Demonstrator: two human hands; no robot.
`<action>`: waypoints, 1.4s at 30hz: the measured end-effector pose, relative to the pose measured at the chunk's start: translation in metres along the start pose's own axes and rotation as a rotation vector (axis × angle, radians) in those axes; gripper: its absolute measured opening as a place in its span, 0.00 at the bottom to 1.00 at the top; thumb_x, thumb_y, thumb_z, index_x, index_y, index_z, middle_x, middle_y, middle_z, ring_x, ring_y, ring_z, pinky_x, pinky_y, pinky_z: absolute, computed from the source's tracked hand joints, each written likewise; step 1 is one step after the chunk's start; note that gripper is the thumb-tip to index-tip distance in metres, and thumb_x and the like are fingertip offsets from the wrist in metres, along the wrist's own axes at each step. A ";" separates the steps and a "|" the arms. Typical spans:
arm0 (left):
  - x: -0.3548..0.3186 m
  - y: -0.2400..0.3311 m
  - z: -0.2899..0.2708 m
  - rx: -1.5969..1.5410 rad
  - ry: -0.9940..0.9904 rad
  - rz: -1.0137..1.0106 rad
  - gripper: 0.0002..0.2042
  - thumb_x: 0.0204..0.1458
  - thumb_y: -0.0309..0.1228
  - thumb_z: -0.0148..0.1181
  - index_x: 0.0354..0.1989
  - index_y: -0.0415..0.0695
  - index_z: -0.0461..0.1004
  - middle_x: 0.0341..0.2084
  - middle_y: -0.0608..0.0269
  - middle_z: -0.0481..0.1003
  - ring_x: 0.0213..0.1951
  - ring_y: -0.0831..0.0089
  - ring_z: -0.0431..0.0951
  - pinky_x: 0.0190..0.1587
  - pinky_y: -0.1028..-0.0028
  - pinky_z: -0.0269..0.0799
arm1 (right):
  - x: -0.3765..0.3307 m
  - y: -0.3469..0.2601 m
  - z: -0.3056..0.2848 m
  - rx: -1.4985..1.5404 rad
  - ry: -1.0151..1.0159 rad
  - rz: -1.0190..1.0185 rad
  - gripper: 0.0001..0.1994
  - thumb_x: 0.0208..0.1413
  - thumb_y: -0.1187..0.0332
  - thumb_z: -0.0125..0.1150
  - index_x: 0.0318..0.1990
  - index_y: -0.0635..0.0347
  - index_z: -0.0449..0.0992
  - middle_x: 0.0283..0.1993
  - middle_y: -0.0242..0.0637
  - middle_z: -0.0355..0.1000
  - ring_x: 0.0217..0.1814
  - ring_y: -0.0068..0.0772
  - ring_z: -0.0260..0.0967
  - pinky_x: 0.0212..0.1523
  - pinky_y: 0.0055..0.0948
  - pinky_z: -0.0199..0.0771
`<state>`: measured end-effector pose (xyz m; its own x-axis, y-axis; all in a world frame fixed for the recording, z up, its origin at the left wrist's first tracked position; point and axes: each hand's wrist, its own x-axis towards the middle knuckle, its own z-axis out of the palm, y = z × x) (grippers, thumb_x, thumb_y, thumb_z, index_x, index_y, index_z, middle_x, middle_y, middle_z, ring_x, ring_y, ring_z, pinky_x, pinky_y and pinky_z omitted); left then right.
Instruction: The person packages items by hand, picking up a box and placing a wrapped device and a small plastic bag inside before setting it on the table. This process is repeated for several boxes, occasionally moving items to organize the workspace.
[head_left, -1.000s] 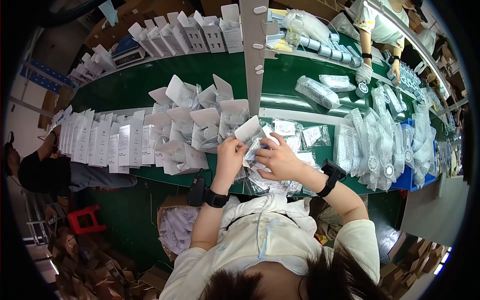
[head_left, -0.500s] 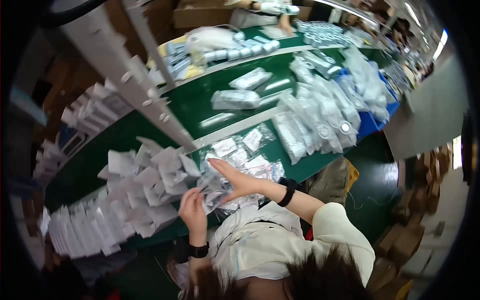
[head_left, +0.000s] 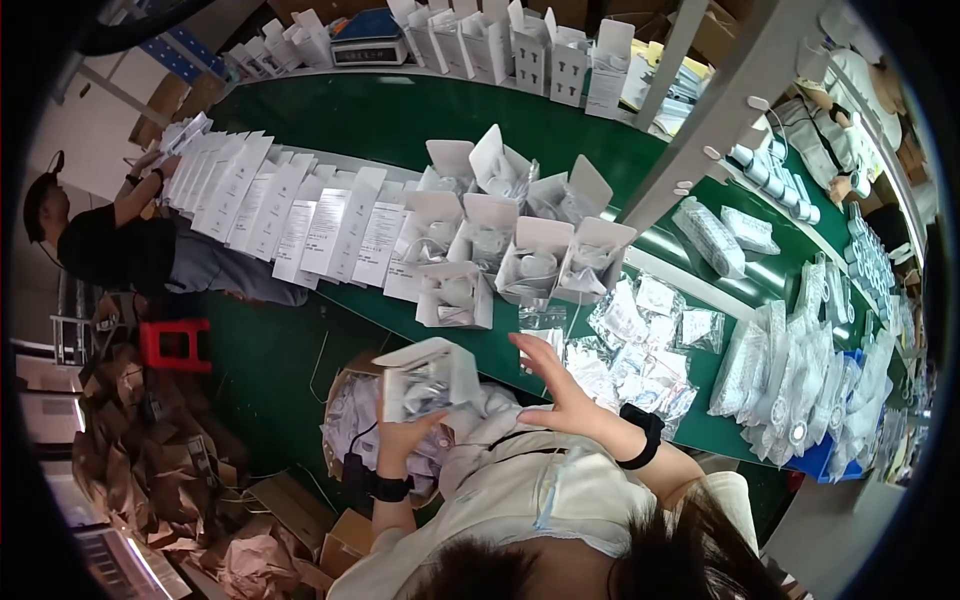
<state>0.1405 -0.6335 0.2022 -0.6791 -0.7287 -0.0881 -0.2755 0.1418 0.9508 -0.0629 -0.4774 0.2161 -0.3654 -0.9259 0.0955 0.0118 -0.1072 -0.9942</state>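
My left hand (head_left: 405, 432) holds a small open white box (head_left: 428, 378) with a clear packet inside, close to my chest at the near edge of the green table (head_left: 400, 120). My right hand (head_left: 553, 381) is empty with fingers spread, hovering over the pile of clear plastic packets (head_left: 640, 345) on the table. Just beyond stand several open white boxes (head_left: 520, 240) with packets in them.
A row of flat white boxes (head_left: 270, 200) runs along the table to the left, where a person in a dark shirt (head_left: 110, 245) works. More clear bags (head_left: 800, 370) lie right. A grey post (head_left: 700, 130) crosses the table. Another person (head_left: 840, 110) sits far right. Cardboard scraps (head_left: 160, 460) cover the floor.
The view has swung left. My left hand now holds an open white box near my chest; my right hand has opened above the packets.
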 end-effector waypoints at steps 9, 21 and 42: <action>0.083 -0.102 -0.060 -0.133 0.075 0.142 0.41 0.27 0.22 0.70 0.54 0.38 0.54 0.46 0.57 0.66 0.46 0.71 0.68 0.48 0.72 0.65 | 0.011 0.028 0.002 0.050 -0.044 0.274 0.18 0.49 0.75 0.52 0.50 0.62 0.65 0.48 0.38 0.65 0.50 0.28 0.62 0.50 0.26 0.61; 0.132 -0.054 -0.049 0.232 -0.253 0.394 0.45 0.24 0.30 0.72 0.56 0.41 0.53 0.52 0.53 0.60 0.54 0.60 0.59 0.55 0.68 0.55 | 0.045 0.064 0.030 0.103 0.148 0.402 0.13 0.49 0.77 0.53 0.44 0.64 0.68 0.40 0.36 0.70 0.43 0.25 0.67 0.45 0.24 0.65; 0.163 0.107 -0.111 0.916 0.539 0.941 0.44 0.35 0.33 0.66 0.61 0.42 0.45 0.56 0.50 0.52 0.54 0.52 0.55 0.54 0.62 0.52 | 0.043 -0.014 0.047 0.204 0.535 -0.081 0.22 0.45 0.69 0.59 0.51 0.58 0.64 0.51 0.38 0.63 0.52 0.32 0.61 0.51 0.29 0.60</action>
<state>0.0758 -0.8108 0.3229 -0.5721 -0.2529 0.7802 -0.3509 0.9353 0.0459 -0.0352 -0.5323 0.2365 -0.7920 -0.6054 0.0791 0.1242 -0.2866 -0.9500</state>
